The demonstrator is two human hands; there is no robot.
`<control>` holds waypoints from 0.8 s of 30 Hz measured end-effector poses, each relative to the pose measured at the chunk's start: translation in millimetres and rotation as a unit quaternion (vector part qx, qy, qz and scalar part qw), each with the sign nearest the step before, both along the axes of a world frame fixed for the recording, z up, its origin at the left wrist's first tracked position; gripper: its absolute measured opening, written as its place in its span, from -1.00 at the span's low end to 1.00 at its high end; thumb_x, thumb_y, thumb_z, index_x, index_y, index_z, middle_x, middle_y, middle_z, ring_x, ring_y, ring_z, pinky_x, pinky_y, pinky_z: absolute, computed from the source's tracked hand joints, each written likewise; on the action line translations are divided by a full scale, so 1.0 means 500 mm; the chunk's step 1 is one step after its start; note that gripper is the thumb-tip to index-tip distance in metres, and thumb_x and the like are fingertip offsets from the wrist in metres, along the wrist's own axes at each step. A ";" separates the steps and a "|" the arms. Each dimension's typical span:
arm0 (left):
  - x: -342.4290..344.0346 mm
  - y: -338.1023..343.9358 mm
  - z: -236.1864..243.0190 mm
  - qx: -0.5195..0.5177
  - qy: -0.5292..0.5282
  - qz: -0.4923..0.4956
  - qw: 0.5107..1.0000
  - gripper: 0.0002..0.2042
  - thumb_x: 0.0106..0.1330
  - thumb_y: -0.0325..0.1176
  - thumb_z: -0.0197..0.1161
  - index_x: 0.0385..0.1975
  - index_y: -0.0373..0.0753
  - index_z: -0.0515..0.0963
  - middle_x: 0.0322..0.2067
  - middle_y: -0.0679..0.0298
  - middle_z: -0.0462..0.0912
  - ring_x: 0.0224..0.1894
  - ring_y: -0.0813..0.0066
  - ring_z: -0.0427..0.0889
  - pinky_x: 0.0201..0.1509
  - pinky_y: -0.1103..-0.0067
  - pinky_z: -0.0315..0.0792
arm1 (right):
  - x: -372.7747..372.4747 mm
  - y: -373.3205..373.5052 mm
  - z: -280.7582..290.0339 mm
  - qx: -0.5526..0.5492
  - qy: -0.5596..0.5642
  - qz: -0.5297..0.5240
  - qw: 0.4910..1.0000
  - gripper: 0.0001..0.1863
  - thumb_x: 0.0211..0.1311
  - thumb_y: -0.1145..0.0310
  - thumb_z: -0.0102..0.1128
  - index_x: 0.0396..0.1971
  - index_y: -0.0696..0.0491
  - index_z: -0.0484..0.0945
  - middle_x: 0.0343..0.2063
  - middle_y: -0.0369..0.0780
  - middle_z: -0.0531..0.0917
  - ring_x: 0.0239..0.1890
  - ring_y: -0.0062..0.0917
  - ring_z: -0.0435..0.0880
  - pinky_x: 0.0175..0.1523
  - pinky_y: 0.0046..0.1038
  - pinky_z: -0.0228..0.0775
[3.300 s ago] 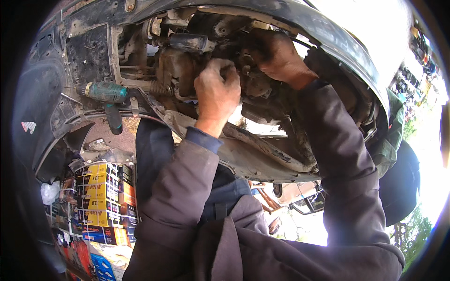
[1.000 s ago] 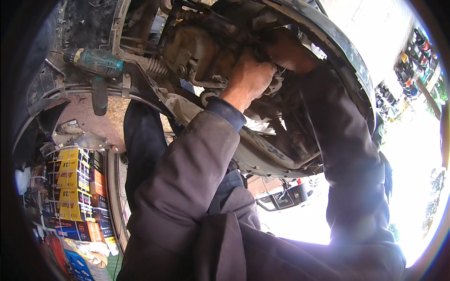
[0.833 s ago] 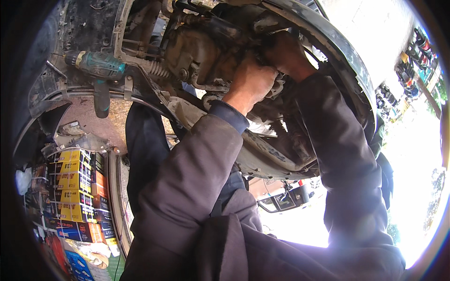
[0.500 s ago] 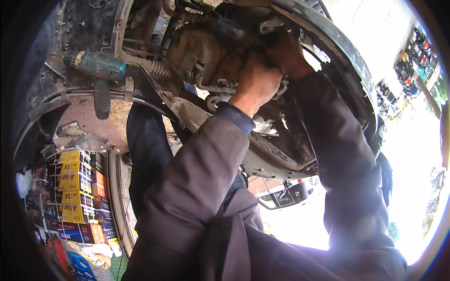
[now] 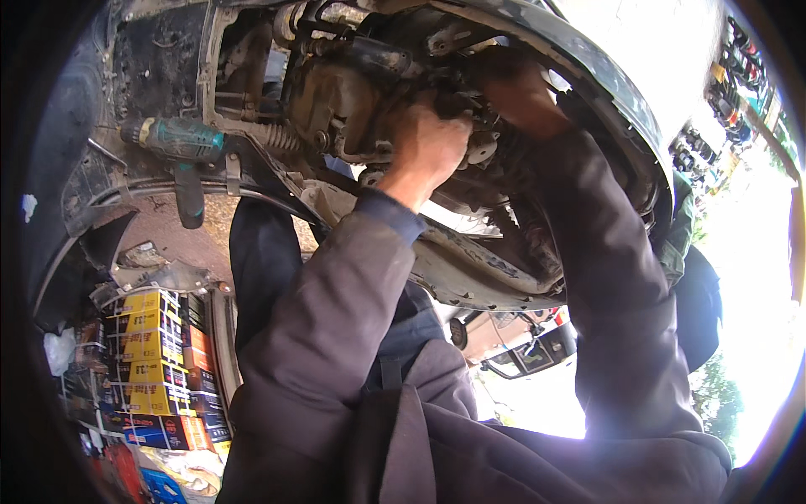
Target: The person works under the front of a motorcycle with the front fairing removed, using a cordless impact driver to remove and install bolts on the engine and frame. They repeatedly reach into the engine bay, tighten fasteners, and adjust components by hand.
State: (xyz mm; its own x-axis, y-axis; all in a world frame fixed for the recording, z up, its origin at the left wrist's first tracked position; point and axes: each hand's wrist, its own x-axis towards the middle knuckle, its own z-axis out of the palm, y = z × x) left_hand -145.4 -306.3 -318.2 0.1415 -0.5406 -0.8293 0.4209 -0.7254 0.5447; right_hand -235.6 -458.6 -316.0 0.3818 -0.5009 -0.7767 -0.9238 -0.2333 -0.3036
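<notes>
Both my arms reach up into the dirty mechanical parts behind a car's dark bumper [image 5: 625,92]. My left hand [image 5: 426,144] is closed, fingers curled in among dark parts beside a brown, grimy metal housing [image 5: 332,97]; whatever it grips is hidden. Further right, my right hand [image 5: 522,97] reaches in near a metal bracket [image 5: 449,39]. Its fingers are smeared and lost in shadow, so their hold does not show. Left of the housing, a teal and black cordless drill [image 5: 180,143] rests against the dark bodywork, apart from both hands.
A ribbed rubber boot [image 5: 277,136] lies between drill and housing. Strapped yellow and orange boxes [image 5: 155,353] are stacked at lower left. The bumper's lower edge [image 5: 495,294] curves below my hands. A parked vehicle [image 5: 537,349] stands beyond, and dark green cloth [image 5: 682,227] shows at right.
My left hand has shifted left, nearer the housing, and remains closed. The right hand stays deep among the parts, slightly moved. The whole view has tilted a little.
</notes>
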 end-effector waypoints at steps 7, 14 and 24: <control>0.056 -0.035 0.028 -0.144 -0.264 -0.126 0.945 -0.71 0.17 -0.42 0.19 -0.13 -0.36 0.64 -0.28 -0.10 0.70 -0.19 -0.04 0.70 -0.02 0.32 0.55 | -0.117 0.015 0.038 -0.148 -0.027 0.023 0.988 -0.68 0.24 0.18 0.19 -0.24 0.14 0.67 -0.35 0.00 0.70 -0.29 -0.18 0.68 -0.14 -0.28 0.48; 0.038 -0.071 0.000 -0.121 -0.257 -0.338 0.897 -0.71 0.25 -0.24 0.09 -0.19 -0.25 0.64 -0.25 -0.06 0.69 -0.15 -0.10 0.66 -0.01 0.24 0.54 | -0.107 0.015 -0.012 -0.093 -0.097 -0.088 0.987 -0.67 0.23 0.16 0.14 -0.26 0.13 0.67 -0.34 0.00 0.70 -0.23 -0.13 0.68 -0.10 -0.26 0.49; 0.043 -0.089 -0.013 -0.119 -0.200 -0.405 0.884 -0.57 0.29 -0.12 -0.04 0.02 -0.19 0.57 -0.06 -0.07 0.65 0.03 -0.12 0.59 0.13 0.18 0.47 | -0.120 0.020 -0.051 -0.135 -0.121 -0.088 0.980 -0.65 0.14 0.06 0.16 -0.28 -0.01 0.73 -0.24 -0.06 0.72 -0.14 -0.07 0.67 -0.01 -0.15 0.53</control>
